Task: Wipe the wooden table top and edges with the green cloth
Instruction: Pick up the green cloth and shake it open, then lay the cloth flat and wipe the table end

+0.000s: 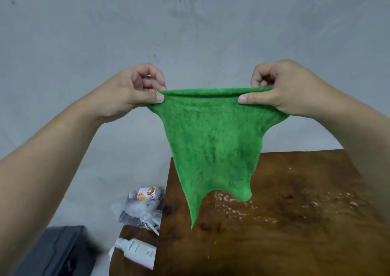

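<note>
A fluffy green cloth (211, 140) hangs in the air above the table, stretched between both hands along its top edge. My left hand (133, 90) pinches the cloth's top left corner and my right hand (282, 87) pinches its top right corner. The cloth's lower points dangle just over the dark wooden table top (295, 223), which fills the lower right of the view. White crumbs or powder (242, 208) lie scattered across the table's middle and right.
A lower wooden surface (130, 235) left of the table holds a white bottle (137, 252) lying down and a clear plastic bag of small items (143, 208). A dark grey box (57, 252) stands at the lower left. A grey wall lies behind.
</note>
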